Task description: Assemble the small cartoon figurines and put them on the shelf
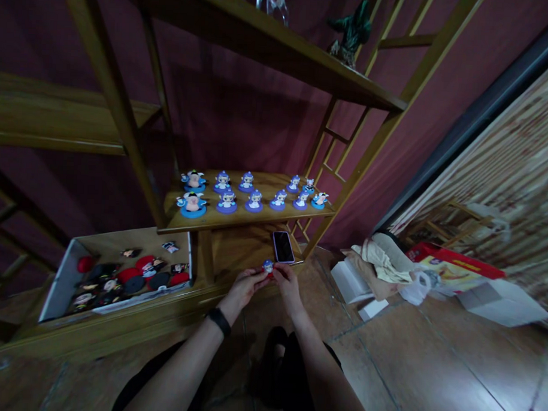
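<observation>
Between my two hands is a small figurine (267, 266) with a blue-and-white head and red lower down. My left hand (248, 285), with a black band on the wrist, grips it from the left. The fingers of my right hand (287, 282) close on its right side. Just beyond my hands a dark-screened phone (283, 246) lies on the lower shelf (236, 246). Above that, on the middle shelf (205, 225), stand two rows of figurines, several with purple bases such as this figurine (254, 201), others with blue bases such as this pig figurine (193, 204).
A white open box (58, 282) with several red and black figurines sits at the left. Wooden uprights (351, 184) frame the shelves. A green statue (355, 31) stands on the upper shelf. White boxes (350, 280), a plastic bag (415, 288) and a red carton (461, 260) lie on the floor at right.
</observation>
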The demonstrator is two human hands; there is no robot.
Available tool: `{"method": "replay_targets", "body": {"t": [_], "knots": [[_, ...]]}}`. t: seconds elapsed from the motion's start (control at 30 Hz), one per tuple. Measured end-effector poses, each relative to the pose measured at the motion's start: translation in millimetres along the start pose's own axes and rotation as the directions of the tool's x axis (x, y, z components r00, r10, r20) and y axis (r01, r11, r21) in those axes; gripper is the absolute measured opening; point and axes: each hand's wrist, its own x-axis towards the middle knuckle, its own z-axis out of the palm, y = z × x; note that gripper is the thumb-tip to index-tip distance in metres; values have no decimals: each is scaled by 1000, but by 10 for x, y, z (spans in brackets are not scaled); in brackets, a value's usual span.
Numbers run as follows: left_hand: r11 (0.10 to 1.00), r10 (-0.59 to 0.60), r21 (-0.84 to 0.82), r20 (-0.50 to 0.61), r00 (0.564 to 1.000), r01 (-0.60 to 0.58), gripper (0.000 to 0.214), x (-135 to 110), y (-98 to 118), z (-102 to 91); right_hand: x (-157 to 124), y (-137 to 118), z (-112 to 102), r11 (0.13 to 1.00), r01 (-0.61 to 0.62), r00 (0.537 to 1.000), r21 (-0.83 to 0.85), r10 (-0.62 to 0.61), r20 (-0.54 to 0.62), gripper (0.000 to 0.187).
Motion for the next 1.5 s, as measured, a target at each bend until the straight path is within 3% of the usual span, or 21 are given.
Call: {"method": "replay_targets", "body": {"t": [0.23, 0.53, 0.73, 1.1, 1.5], "knots": [[998, -53, -18, -42, 998, 52, 19, 3, 60, -68, -31, -59, 9, 988, -106, 994, 111, 106, 5, 30], [997, 2, 82, -71, 997, 4, 17, 15, 63, -32, -50, -39, 27, 965, -157, 988, 211, 155, 25, 32], [999, -7, 44, -127, 992, 12, 11, 15, 38, -28, -60, -28, 73, 956, -171, 984, 237, 178, -6, 30], [997, -20, 79, -13, 1000, 21, 23, 26, 30, -26, -58, -45, 84, 989, -133, 991, 70, 135, -15, 26], [992, 59, 109, -23, 998, -57, 25, -13, -6, 47, 4, 76, 59, 995, -87, 996, 42, 87, 10, 25]]}}
